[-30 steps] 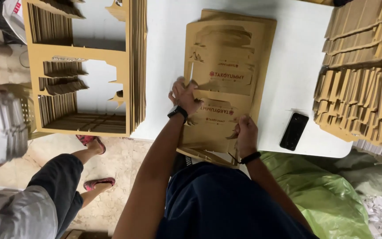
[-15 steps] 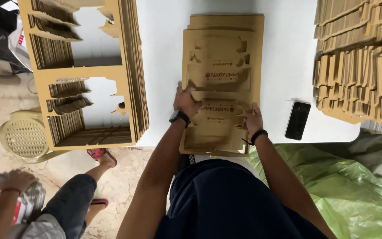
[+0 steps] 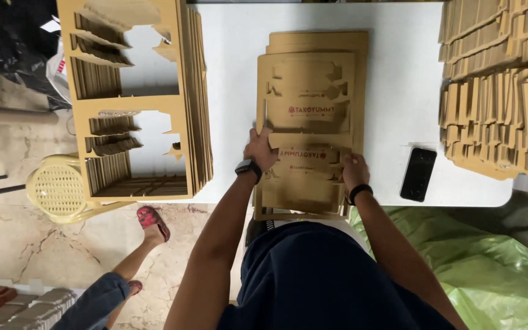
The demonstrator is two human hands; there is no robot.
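A stack of brown die-cut cardboard sheets (image 3: 310,85) lies on the white table (image 3: 398,73) right in front of me, its near end hanging over the table edge. My left hand (image 3: 260,148), with a dark watch on the wrist, presses on the left side of the top sheet near its middle. My right hand (image 3: 354,170), a black band at the wrist, rests on the sheet's right side. Both hands have their fingers on the punched box shape; whether they grip it or only push on it is unclear.
A tall pile of leftover cardboard frames (image 3: 135,98) sits at the table's left. Stacked punched blanks (image 3: 502,91) fill the right. A black phone (image 3: 418,173) lies beside my right hand. A yellow plastic stool (image 3: 59,189), another person's leg in a red sandal (image 3: 152,221) and a green bag (image 3: 490,263) are below.
The view has shifted, so the sheet stack now lies straight before me. My right hand slid up onto the sheet's right side. The other person at lower left has stepped partly out of view.
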